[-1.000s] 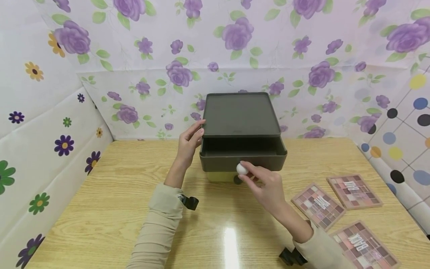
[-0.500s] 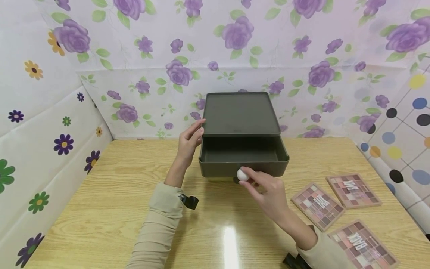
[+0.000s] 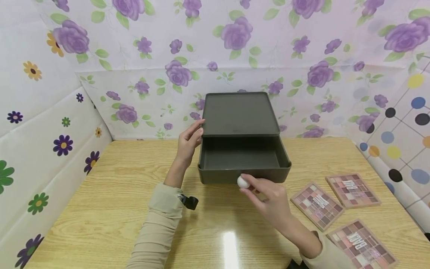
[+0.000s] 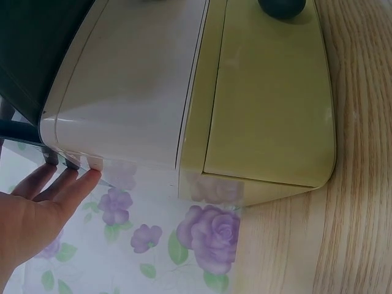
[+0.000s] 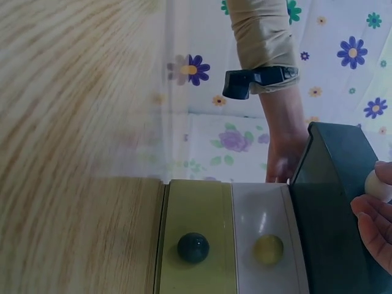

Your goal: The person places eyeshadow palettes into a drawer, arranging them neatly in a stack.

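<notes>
A small drawer cabinet (image 3: 240, 116) with a dark grey-green top stands on the table. Its dark top drawer (image 3: 218, 176) is pulled out, and nothing shows inside. My right hand (image 3: 273, 198) pinches that drawer's round white knob (image 3: 242, 182) between thumb and fingers. My left hand (image 3: 187, 145) lies against the cabinet's left side, fingers extended and touching it near the top. Below, in the right wrist view, are a white drawer (image 5: 260, 211) with a yellow knob (image 5: 268, 249) and a yellow drawer (image 5: 196, 211) with a dark knob (image 5: 193, 247), both pushed in.
Three eyeshadow palettes lie on the wooden table (image 3: 117, 209) at the right: one (image 3: 317, 206) nearest the drawer, another (image 3: 353, 190) farther back, a third (image 3: 362, 244) in front. A flowered cloth (image 3: 147, 101) hangs close behind the cabinet.
The top drawer has slid farther out toward me, drawn by my right hand on its knob. More of the drawer's inside shows. My left hand stays in place on the cabinet's side.
</notes>
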{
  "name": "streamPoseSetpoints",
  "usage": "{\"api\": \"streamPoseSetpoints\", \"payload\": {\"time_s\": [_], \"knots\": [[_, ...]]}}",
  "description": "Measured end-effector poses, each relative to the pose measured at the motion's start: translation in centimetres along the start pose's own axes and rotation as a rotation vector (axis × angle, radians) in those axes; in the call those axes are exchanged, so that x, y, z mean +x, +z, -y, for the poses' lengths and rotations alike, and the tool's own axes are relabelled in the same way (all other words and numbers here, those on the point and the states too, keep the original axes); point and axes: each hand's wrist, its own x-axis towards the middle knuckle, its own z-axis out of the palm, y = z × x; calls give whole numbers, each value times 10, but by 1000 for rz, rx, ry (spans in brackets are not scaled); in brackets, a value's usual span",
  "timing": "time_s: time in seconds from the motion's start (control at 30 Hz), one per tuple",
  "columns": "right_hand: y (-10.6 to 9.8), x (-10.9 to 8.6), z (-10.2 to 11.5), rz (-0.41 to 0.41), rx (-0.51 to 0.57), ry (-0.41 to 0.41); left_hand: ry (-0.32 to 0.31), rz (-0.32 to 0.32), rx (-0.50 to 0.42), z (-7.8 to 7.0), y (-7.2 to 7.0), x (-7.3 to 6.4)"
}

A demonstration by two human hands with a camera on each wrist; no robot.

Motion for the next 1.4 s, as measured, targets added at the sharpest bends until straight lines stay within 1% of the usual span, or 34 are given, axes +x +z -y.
{"api": "streamPoseSetpoints", "payload": {"time_s": [0.1,0.2,0.33,0.57,0.73,0.9,1.17,1.4], "knots": [[-1,-1,1,-8,-6,-14,22,-1,-17,0,1,1],[-2,-1,3,-14,-2,-26,28,-2,-22,0,1,1],[-3,-3,5,-12,-2,-38,18,-7,-11,-1,1,1],[-4,-5,8,-18,-2,-69,-14,-36,22,-2,2,-2],[-6,-6,11,-18,-13,-79,-9,-29,35,-2,2,-1],[-7,-7,15,-9,-26,-83,-7,-19,38,-2,1,-1],[-11,-10,20,22,5,-98,-8,-15,35,0,1,-1],[-14,-11,26,45,31,-105,-3,-27,43,-1,1,-1]]}}
